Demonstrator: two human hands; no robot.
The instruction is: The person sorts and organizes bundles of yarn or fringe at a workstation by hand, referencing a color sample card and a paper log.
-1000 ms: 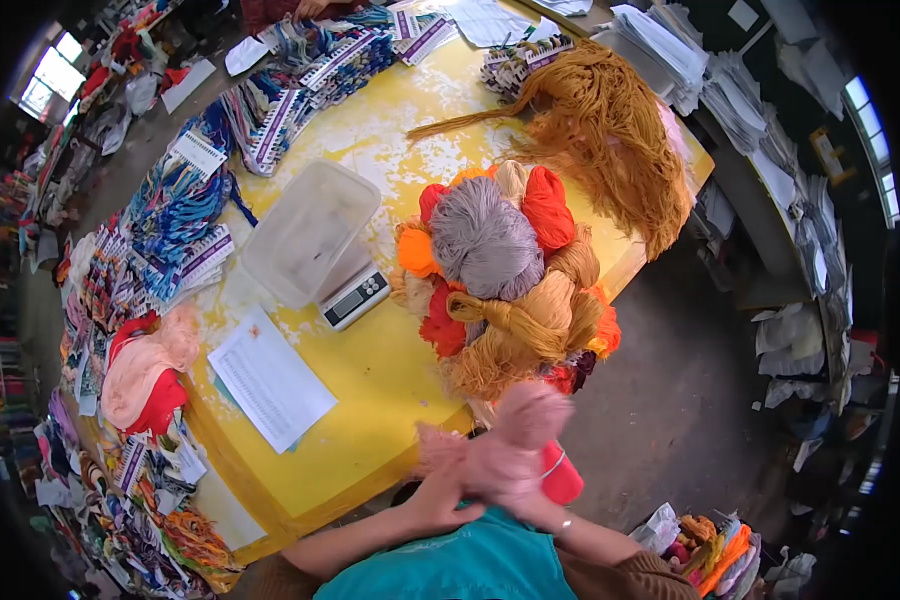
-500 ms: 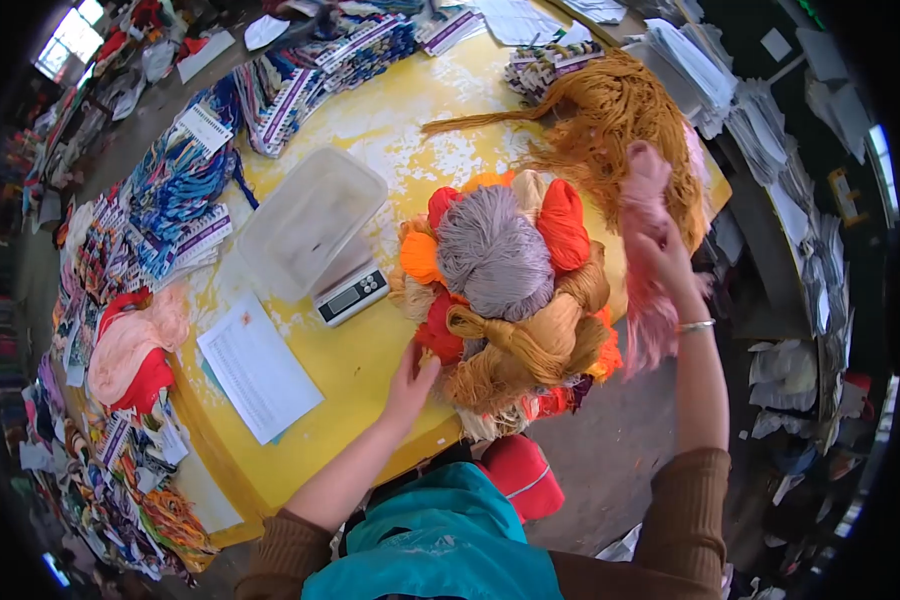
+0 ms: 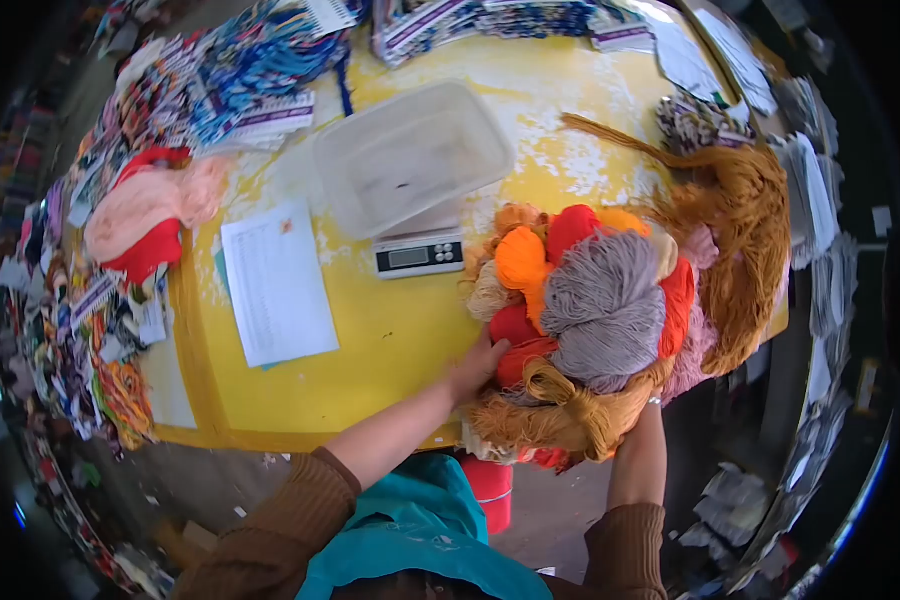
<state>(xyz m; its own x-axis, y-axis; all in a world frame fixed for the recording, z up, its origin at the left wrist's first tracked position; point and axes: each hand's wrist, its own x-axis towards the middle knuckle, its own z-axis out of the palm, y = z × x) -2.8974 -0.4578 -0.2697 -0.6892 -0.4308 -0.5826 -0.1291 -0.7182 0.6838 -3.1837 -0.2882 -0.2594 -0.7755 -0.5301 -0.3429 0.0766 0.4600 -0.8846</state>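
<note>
A heap of yarn skeins sits at the front right of the table, with a large grey skein (image 3: 605, 310) on top. Around it are an orange skein (image 3: 523, 265), red skeins (image 3: 574, 232) and a knotted golden-brown skein (image 3: 570, 405). My left hand (image 3: 478, 368) grips the heap's left side at a dark red skein (image 3: 518, 345), its fingertips partly covered by yarn. On the other side, my right wrist reaches under the heap's lower right edge, and the skeins hide that hand's fingers. Pink yarn (image 3: 692, 350) lies along the heap's right side.
Loose brown yarn (image 3: 740, 220) spreads over the table's right end. A clear plastic tub (image 3: 410, 160) stands behind a digital scale (image 3: 419, 257). Printed sheets (image 3: 280, 285) lie to the left, near peach yarn (image 3: 140, 220). Multicoloured thread bundles (image 3: 260, 75) line the far edge.
My right hand, earlier raised with the pink yarn, has come down to the heap's lower right. The pink yarn now rests beside the heap. The camera view has shifted.
</note>
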